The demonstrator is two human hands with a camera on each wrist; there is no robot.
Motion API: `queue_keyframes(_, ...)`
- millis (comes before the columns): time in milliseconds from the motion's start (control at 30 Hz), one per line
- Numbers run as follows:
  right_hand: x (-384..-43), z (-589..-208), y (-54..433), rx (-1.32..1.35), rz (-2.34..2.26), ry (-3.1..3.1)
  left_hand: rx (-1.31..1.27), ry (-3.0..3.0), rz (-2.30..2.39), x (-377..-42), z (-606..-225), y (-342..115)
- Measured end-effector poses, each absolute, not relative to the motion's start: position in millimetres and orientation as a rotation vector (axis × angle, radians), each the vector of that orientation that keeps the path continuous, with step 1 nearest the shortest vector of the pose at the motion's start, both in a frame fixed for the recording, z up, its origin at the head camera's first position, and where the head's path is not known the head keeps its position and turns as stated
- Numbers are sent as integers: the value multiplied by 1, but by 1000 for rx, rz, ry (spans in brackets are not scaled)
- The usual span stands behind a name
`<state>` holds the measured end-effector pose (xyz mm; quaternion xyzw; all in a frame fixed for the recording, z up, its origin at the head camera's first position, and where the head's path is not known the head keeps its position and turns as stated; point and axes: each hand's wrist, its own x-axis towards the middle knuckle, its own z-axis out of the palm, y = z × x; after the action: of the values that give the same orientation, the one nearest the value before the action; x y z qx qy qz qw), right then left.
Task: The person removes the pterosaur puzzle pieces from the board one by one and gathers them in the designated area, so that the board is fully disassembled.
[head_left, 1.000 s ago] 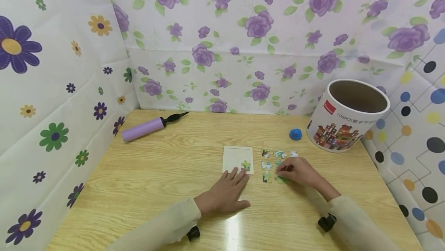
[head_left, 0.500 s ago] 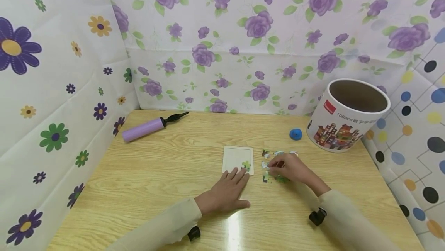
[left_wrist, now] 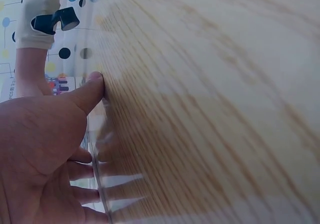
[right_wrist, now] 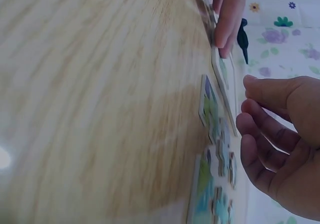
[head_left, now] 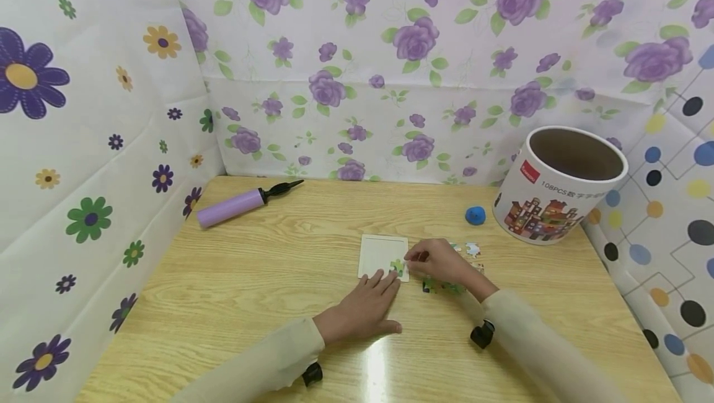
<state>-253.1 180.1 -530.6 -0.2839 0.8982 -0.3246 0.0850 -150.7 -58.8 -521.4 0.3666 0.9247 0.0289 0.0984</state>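
Observation:
My left hand (head_left: 365, 310) lies palm down with fingers spread, its fingertips resting on the lower edge of a square white puzzle tray (head_left: 375, 251). One green puzzle piece (head_left: 396, 266) sits in the tray's lower right corner. At the tray's right edge my right hand (head_left: 440, 260) pinches a small puzzle piece between thumb and fingertips; the piece is almost wholly hidden. In the right wrist view the right thumb and curled fingers (right_wrist: 270, 129) hang just above the tray. Several loose pieces (head_left: 473, 249) lie under and beside the right hand, partly covered by it.
A blue lump (head_left: 475, 215) stands behind the loose pieces. A large printed bucket (head_left: 558, 189) is at the back right of the wooden table (head_left: 251, 285). A purple hand pump (head_left: 234, 206) lies at the back left. Patterned cloth walls surround the table.
My right hand has moved left from the loose pieces to the right edge of the tray. The left hand has stayed at the tray's lower edge.

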Motion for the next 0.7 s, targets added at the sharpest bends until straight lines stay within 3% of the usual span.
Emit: queue_keyframes(700,-259,-531,155,-880,-839,2722,1105,2741,32,-151,-524,-61)
